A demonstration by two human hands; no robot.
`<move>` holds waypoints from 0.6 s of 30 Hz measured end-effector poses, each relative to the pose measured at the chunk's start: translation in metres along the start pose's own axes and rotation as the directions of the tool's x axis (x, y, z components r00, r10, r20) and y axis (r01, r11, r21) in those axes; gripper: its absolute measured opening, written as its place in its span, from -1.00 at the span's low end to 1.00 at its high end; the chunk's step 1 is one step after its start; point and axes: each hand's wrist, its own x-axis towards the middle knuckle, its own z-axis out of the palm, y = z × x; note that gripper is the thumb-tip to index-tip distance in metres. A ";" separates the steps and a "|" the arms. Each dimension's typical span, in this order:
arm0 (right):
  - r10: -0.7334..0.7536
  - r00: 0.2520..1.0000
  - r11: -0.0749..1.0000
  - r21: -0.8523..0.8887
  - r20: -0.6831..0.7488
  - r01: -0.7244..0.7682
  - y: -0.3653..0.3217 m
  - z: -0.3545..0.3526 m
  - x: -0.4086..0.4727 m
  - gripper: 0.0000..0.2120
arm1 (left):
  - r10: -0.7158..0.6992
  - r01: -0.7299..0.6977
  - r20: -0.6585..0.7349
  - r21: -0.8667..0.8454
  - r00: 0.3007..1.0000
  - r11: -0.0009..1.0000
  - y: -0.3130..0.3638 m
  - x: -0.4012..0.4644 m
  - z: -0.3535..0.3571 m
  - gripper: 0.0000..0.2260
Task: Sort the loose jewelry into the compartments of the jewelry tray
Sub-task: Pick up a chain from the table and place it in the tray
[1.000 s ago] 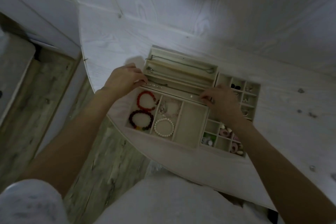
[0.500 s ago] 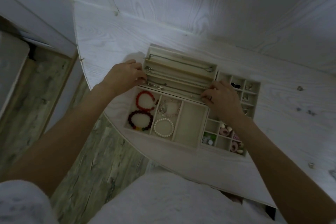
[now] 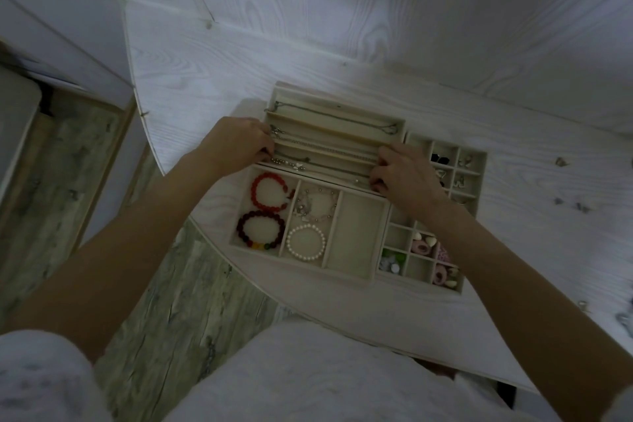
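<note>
A beige jewelry tray [image 3: 356,279] sits on the white table. Its long back slots hold thin chains. In the nearest long slot lies a silver necklace [image 3: 301,165] with small beads. My left hand [image 3: 236,144] pinches the necklace's left, beaded end at the tray's left wall. My right hand [image 3: 407,178] has its fingers curled on the right end of the chain. Below are a red bracelet [image 3: 267,193], a dark bead bracelet [image 3: 260,229], a pearl bracelet [image 3: 306,242] and silver chain bracelets [image 3: 315,205]. One wide compartment [image 3: 356,233] is bare.
A grid of small compartments [image 3: 472,161] on the right holds earrings, rings and pink pieces, partly hidden by my right wrist. Small loose pieces [image 3: 560,161] lie on the table at the right. The table's curved edge [image 3: 219,250] runs just left of the tray, over wooden floor.
Both hands stay at the two ends of the necklace. My left hand has shifted slightly along the tray's left wall, and the chain lies stretched along the slot.
</note>
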 end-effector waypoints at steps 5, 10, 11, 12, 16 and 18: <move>-0.055 0.998 0.998 -0.009 0.032 0.055 0.001 -0.006 0.005 -0.83 | -0.115 0.115 0.082 0.004 0.990 0.993 0.001 0.004 -0.004 -0.91; -0.033 0.999 0.999 0.006 0.027 0.033 0.002 -0.005 0.006 -0.81 | -0.162 0.160 0.140 0.021 0.977 0.987 0.005 0.005 -0.005 -0.87; -0.016 1.000 1.000 0.007 0.021 0.016 0.002 -0.005 0.006 -0.81 | -0.168 0.168 0.128 0.010 0.977 0.986 0.006 0.003 -0.006 -0.88; 0.009 1.000 1.000 0.019 0.011 -0.009 0.003 -0.004 0.005 -0.81 | -0.170 0.172 0.102 -0.007 0.980 0.985 0.006 0.001 -0.006 -0.89; 0.145 0.987 0.981 0.138 -0.071 -0.134 0.005 -0.001 -0.004 -0.89 | -0.172 0.164 -0.099 -0.079 0.980 0.983 0.011 -0.011 -0.002 -0.99; 0.184 0.976 0.971 0.175 -0.119 -0.162 0.003 -0.003 -0.009 -0.93 | -0.190 0.176 -0.179 -0.089 0.965 0.980 0.018 -0.016 0.002 -0.97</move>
